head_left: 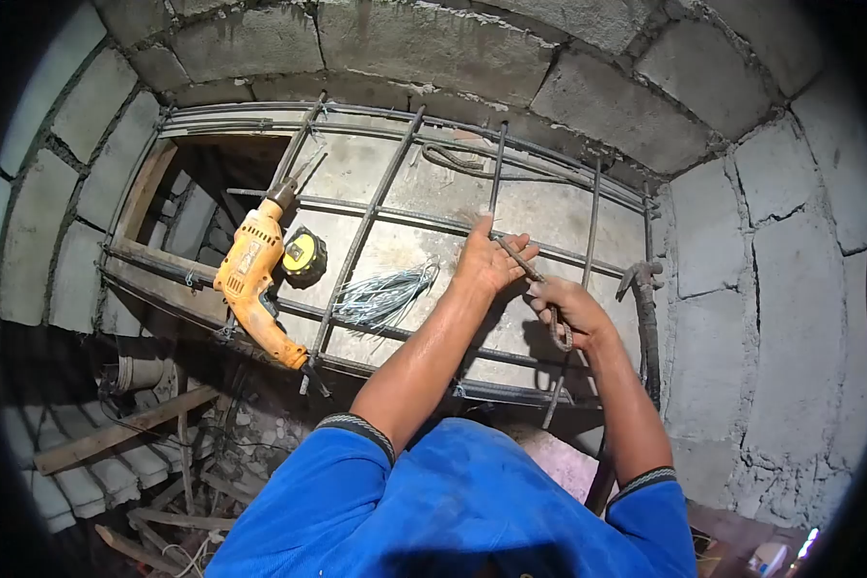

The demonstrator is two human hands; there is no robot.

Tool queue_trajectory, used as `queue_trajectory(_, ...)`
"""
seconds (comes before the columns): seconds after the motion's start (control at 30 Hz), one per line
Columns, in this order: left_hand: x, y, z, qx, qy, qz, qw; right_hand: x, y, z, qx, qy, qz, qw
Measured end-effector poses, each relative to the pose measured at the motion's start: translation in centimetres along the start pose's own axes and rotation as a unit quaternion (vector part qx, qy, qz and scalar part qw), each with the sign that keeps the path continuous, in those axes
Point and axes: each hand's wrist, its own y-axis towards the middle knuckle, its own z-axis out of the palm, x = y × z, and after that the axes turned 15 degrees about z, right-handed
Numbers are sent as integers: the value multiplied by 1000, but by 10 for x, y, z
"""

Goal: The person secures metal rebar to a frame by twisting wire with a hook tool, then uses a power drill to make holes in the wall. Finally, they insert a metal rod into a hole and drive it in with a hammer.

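Note:
My right hand [570, 306] is closed around a thin bent steel rod [518, 258] with a looped lower end. The rod slants up and left across the palm of my left hand [491, 262], whose fingers are stretched out. Both hands are over a grid of rebar [433, 223] lying above a pale board [337, 178]. Left of my forearm, a loose bundle of tie wires [385, 297] rests on the grid. A yellow tape measure [304, 256] sits beside an orange power drill [250, 265], its bit pointing up and right.
Block walls [424, 53] enclose the grid at the back and both sides. At the right end, a hammer [643, 277] leans with its head up. A wood-framed opening [143, 188] lies at the left. Below are planks [125, 429] and rubble.

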Motion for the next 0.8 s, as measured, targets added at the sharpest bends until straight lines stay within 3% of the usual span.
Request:
queue_trajectory(0.03, 3, 2, 0, 1, -4, -1, 1000, 5, -6, -3, -2, -3, 1, 1000)
queue_trajectory(0.07, 8, 5, -1, -4, 4, 20, 1000, 10, -15, -4, -113, -238, -77, 961)
queue_trajectory(0.1, 12, 5, 0, -10, 11, 41, 999, 16, -22, -2, -214, -457, -150, 850)
queue_trajectory(0.13, 16, 5, 0, -11, 4, 41, 999, 18, -26, 1, -308, -553, -194, 750)
queue_trajectory(0.17, 22, 4, 0, -8, 6, 77, 997, 27, -28, 5, -306, -558, -192, 747)
queue_trajectory(0.23, 30, 7, 4, -4, 2, 112, 994, 55, -33, 18, -322, -765, -104, 548)
queue_trajectory(0.27, 34, 10, 6, -6, -12, 120, 993, 65, -40, 31, -344, -791, -97, 498)
queue_trajectory(0.3, 34, 9, 8, -8, -25, 128, 991, 72, -37, 32, -343, -794, -97, 493)
queue_trajectory(0.37, 33, 7, 10, -24, -38, 126, 991, 86, -33, 29, -402, -795, -123, 437)
queue_trajectory(0.43, 37, 8, 2, 17, -86, 125, 988, 97, -38, 27, -368, -822, -128, 414)
queue_trajectory(0.5, 41, 6, -7, 30, -123, 133, 983, 108, -52, 27, -221, -763, -79, 602)
queue_trajectory(0.57, 38, 5, -11, 67, -144, 114, 981, 106, -46, 16, -190, -768, -47, 610)
queue_trajectory(0.63, 38, 4, -14, 84, -170, 107, 976, 96, -44, 12, -186, -723, -72, 662)
queue_trajectory(0.7, 37, 2, -15, 115, -212, 87, 967, 86, -42, 8, -192, -720, -99, 660)
queue_trajectory(0.77, 35, 0, -14, 102, -186, 91, 973, 80, -40, -1, -224, -788, -174, 547)
queue_trajectory(0.8, 35, 0, -16, 100, -187, 85, 973, 83, -41, -5, -208, -788, -257, 519)
